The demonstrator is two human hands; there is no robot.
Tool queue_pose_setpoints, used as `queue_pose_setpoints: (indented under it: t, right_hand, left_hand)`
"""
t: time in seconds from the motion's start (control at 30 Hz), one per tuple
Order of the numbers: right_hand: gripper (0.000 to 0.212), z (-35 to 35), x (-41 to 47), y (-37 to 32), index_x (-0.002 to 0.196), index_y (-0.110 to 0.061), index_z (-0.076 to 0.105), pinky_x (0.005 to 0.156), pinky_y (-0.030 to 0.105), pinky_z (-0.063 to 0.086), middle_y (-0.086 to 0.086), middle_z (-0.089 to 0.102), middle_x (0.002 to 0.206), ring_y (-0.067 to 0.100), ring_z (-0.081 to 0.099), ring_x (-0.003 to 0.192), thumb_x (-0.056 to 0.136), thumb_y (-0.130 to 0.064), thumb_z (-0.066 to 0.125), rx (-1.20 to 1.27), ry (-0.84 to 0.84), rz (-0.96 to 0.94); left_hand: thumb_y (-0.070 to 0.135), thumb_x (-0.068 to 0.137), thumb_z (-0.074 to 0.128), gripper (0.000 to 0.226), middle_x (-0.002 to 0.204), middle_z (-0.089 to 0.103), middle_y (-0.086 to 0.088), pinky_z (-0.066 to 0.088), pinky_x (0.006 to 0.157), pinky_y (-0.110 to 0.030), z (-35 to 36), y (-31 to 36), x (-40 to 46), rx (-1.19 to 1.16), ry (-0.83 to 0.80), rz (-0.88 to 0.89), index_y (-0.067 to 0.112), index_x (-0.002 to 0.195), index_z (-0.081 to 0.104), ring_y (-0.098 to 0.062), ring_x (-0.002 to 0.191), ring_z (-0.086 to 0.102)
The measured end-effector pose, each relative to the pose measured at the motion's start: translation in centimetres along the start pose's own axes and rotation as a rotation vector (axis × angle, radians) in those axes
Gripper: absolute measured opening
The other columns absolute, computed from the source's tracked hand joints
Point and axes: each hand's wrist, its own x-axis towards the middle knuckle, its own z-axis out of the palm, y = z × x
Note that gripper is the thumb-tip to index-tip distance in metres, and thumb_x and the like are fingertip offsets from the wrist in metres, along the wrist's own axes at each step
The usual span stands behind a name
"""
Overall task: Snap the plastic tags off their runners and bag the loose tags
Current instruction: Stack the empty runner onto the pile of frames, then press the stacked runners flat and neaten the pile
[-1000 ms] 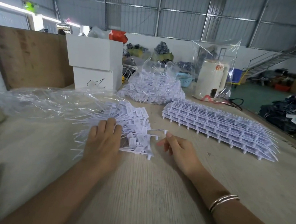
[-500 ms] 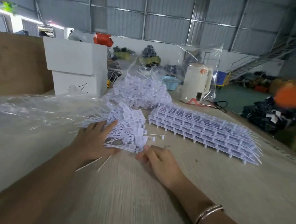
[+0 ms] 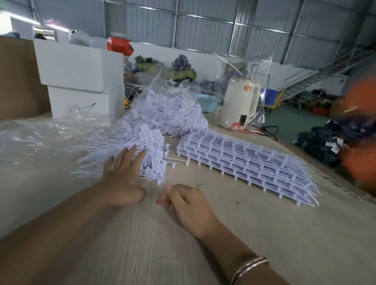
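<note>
- Table [image 3: 171, 255]: pale wood-grain top; both forearms reach across it from the near edge.
- Left hand [image 3: 122, 177]: palm down, fingers straight and together, pressing on the near edge of the loose tags; grips nothing.
- Right hand [image 3: 186, 205]: resting on the table just right of the left hand, fingers curled in, thumb against forefinger; whether it pinches anything I cannot tell. Close to the tags' near edge but apart from them.
- Bracelet [image 3: 249, 270]: two thin metal bands on the right wrist.
- Loose tags [image 3: 145, 147]: white plastic, spread in a fan-shaped heap at table centre, thin tails pointing left, square heads to the right.
- Runners [image 3: 244, 164]: flat stack of white frames with tags still attached, lying right of the loose tags, well apart from both hands.
- Bag [image 3: 169, 110]: clear plastic, full of tags, behind the heap.
- Film [image 3: 22, 135]: clear plastic sheeting lying crumpled at left, touching the heap's tails.
- Boxes [image 3: 78, 81]: two white ones stacked, far left.
- Kettle [image 3: 238, 106]: cream, upright, inside a clear bag, far side of table.
- Basket [image 3: 207, 102]: small, pale blue, between bag and kettle.
</note>
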Motion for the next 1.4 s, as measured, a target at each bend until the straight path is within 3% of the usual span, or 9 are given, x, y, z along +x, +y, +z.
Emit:
queue_pose_setpoints:
  t: [0.13, 0.3, 0.47, 0.6, 0.73, 0.93, 1.13, 1.23, 1.4]
  right_hand:
    - [0.039, 0.0, -0.1, 0.2, 0.064, -0.016, 0.063, 0.077, 0.031, 0.046, 0.002, 0.068, 0.074, 0.015, 0.06, 0.072, 0.097, -0.023, 0.044, -0.035, 0.099, 0.025]
    - [0.047, -1.7, 1.0, 1.7, 0.047, -0.021, 0.04, 0.061, 0.026, 0.032, -0.008, 0.046, 0.051, 0.009, 0.043, 0.053, 0.094, -0.025, 0.048, -0.022, 0.312, 0.266]
    - [0.02, -5.9, 3.6, 4.4, 0.088, -0.01, 0.062, 0.073, 0.034, 0.044, 0.01, 0.06, 0.095, 0.028, 0.056, 0.089, 0.093, -0.022, 0.047, -0.464, 0.285, 0.265]
    - [0.029, -8.8, 5.8, 7.2, 0.118, -0.015, 0.06, 0.092, 0.038, 0.039, 0.007, 0.055, 0.121, 0.028, 0.046, 0.115, 0.094, -0.019, 0.045, -0.852, 0.292, 0.182]
    - [0.028, -10.2, 7.7, 9.2, 0.116, -0.015, 0.06, 0.095, 0.039, 0.038, 0.007, 0.054, 0.12, 0.029, 0.047, 0.116, 0.093, -0.017, 0.044, -1.077, 0.233, 0.145]
    - [0.022, -11.5, 8.5, 10.2, 0.109, -0.017, 0.06, 0.092, 0.034, 0.035, 0.003, 0.06, 0.113, 0.027, 0.053, 0.111, 0.09, -0.026, 0.051, -1.337, 0.147, -0.03]
    - [0.021, -11.6, 7.1, 10.0, 0.069, -0.019, 0.066, 0.061, 0.025, 0.047, -0.002, 0.065, 0.067, 0.021, 0.065, 0.062, 0.056, -0.025, 0.081, -1.413, 0.312, -0.158]
    - [0.019, -12.0, 6.7, 10.4, 0.079, -0.019, 0.066, 0.067, 0.027, 0.044, -0.001, 0.066, 0.078, 0.021, 0.065, 0.075, 0.065, -0.027, 0.076, -1.359, 0.265, -0.199]
    - [0.024, -12.6, 7.7, 10.5, 0.102, -0.017, 0.06, 0.083, 0.033, 0.03, 0.002, 0.06, 0.106, 0.024, 0.054, 0.101, 0.094, -0.028, 0.04, -1.218, 0.164, -0.195]
  left_hand:
    - [0.031, 0.083, 0.053, 0.071, 0.153, 0.005, 0.006, 0.008, 0.109, -0.036, 1.0, 5.2, -4.0, -0.063, 0.2, 0.227, 0.026, 0.145, 0.018, -0.013, 0.139, 0.002]
    - [0.019, 0.08, 0.055, 0.04, 0.12, 0.056, -0.007, 0.04, 0.095, -0.035, 1.8, 9.5, -3.8, -0.251, 0.065, 0.258, 0.012, 0.119, 0.051, -0.026, 0.113, 0.05]
    - [0.019, 0.086, 0.052, 0.032, 0.118, 0.062, -0.003, 0.047, 0.093, -0.039, 2.8, 11.9, -0.7, -0.468, 0.002, 0.111, 0.016, 0.118, 0.057, -0.021, 0.108, 0.057]
    - [0.017, 0.086, 0.049, 0.027, 0.11, 0.064, -0.002, 0.049, 0.089, -0.036, 3.7, 13.6, 1.7, -0.645, -0.017, 0.001, 0.019, 0.109, 0.061, -0.023, 0.103, 0.059]
    - [0.017, 0.088, 0.048, 0.023, 0.104, 0.065, -0.002, 0.046, 0.076, -0.026, 3.9, 15.1, 3.9, -0.885, -0.055, -0.059, 0.02, 0.106, 0.063, -0.019, 0.096, 0.06]
    - [0.016, 0.089, 0.051, 0.016, 0.102, 0.068, -0.015, 0.049, 0.091, -0.041, 4.3, 17.1, 6.5, -1.119, -0.099, -0.193, 0.017, 0.084, 0.066, -0.03, 0.1, 0.062]
    - [0.009, 0.094, 0.047, 0.013, 0.095, 0.062, -0.014, 0.053, 0.058, -0.026, 4.0, 19.2, 8.8, -1.66, -0.211, -0.484, 0.006, 0.093, 0.06, -0.018, 0.072, 0.059]
    - [0.013, 0.095, 0.049, 0.017, 0.094, 0.063, -0.014, 0.054, 0.044, -0.027, 4.0, 19.6, 9.5, -1.783, -0.197, -0.572, 0.003, 0.104, 0.059, -0.02, 0.069, 0.06]
    - [0.023, 0.094, 0.055, 0.032, 0.097, 0.067, -0.018, 0.051, 0.039, -0.028, 4.2, 19.4, 10.2, -1.659, -0.187, -0.563, 0.0, 0.116, 0.057, -0.025, 0.074, 0.064]
